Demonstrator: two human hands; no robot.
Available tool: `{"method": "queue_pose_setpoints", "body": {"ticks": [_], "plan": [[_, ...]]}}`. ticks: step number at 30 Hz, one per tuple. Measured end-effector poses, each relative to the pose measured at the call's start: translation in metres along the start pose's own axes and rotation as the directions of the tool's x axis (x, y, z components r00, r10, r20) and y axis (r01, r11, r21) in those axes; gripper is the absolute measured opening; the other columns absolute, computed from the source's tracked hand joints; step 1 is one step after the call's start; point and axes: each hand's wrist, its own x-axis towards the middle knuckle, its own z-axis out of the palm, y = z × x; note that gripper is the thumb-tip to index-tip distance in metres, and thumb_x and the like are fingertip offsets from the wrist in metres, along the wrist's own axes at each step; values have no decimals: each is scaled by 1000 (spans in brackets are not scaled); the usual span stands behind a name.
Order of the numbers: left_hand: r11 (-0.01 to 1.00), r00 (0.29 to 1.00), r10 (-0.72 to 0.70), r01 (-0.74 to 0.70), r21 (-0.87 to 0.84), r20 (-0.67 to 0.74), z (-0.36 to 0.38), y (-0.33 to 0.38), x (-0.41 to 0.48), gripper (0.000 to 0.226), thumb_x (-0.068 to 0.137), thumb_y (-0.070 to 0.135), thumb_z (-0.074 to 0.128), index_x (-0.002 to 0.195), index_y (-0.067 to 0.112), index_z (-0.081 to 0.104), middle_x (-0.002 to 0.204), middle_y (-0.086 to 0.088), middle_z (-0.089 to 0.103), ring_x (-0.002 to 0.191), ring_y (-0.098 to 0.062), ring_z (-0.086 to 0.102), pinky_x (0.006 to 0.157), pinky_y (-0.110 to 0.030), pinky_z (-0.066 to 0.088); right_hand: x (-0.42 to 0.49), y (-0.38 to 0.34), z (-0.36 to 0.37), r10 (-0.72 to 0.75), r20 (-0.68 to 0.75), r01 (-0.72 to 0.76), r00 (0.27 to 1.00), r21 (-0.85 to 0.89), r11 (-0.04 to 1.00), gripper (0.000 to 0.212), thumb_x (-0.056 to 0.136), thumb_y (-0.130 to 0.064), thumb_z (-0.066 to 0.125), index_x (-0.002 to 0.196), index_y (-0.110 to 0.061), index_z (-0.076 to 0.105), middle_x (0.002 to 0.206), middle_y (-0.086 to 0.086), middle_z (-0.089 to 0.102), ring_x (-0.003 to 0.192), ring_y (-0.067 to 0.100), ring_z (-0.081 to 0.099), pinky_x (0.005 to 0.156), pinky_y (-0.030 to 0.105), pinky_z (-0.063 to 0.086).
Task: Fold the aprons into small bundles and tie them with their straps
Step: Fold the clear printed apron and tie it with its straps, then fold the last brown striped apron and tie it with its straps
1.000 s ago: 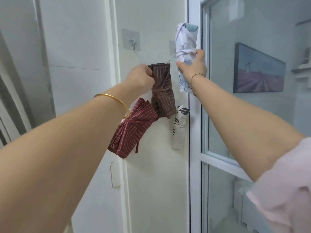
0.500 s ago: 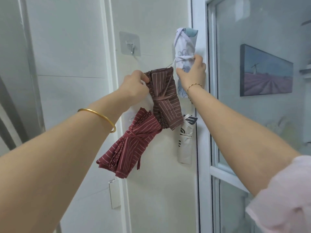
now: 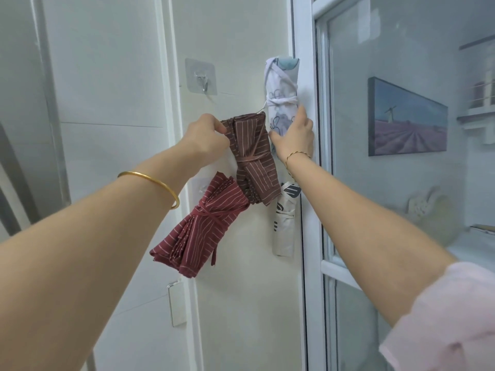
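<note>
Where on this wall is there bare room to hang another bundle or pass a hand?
Free: the empty hook and bare wall around it, above the left hand; also wall below the red striped bundle. Crowded: beside the door frame, where the brown striped bundle, white floral bundle and cream printed bundle bunch together around the right hand.

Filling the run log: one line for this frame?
left hand: pinches brown striped bundle | right hand: holds white printed bundle | red striped bundle: tied with strap
</note>
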Motion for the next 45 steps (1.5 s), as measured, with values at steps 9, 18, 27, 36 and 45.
{"method": "queue_pose_setpoints", "body": {"ticks": [9,18,27,36,45], "plan": [[999,999,-32,31,-26,-29,0,-2,-30,33,93,11,46,126,12,42,132,-13,40,108,-32,53,95,-42,48,-41,-7,-17,-79,-27,75,996,-137,988,61,89,-16,55,143,-14,25,145,10,31,125,30,39,96,37,39],[997,986,-23,11,-72,-163,9,-6,-68,34,92,5,43,126,10,45,129,-12,44,97,-21,50,77,-26,41,-101,-21,-28,-92,-36,90,995,-50,995,50,88,-9,51,136,-14,38,137,9,39,119,27,43,97,35,40],[972,932,-184,125,-198,-312,-26,-95,-165,25,87,1,39,101,18,51,102,0,56,97,-22,60,85,-35,51,-279,-50,24,-330,187,254,925,343,904,36,80,-1,50,114,-12,56,112,2,53,91,18,56,67,27,40],[706,663,-705,690,-163,-252,-110,-318,-388,24,86,-2,42,102,11,55,100,-8,58,102,-33,60,84,-39,49,-523,-90,111,-370,790,266,488,269,926,39,89,-10,42,126,-20,47,127,-3,48,98,20,58,77,35,48],[70,213,-909,925,373,-358,-309,-505,-570,38,92,8,47,130,3,42,138,-15,31,124,-34,35,99,-40,38,-754,-200,226,-242,970,148,15,237,960,37,94,-18,42,131,-18,41,126,3,47,95,25,58,81,35,48]]}}
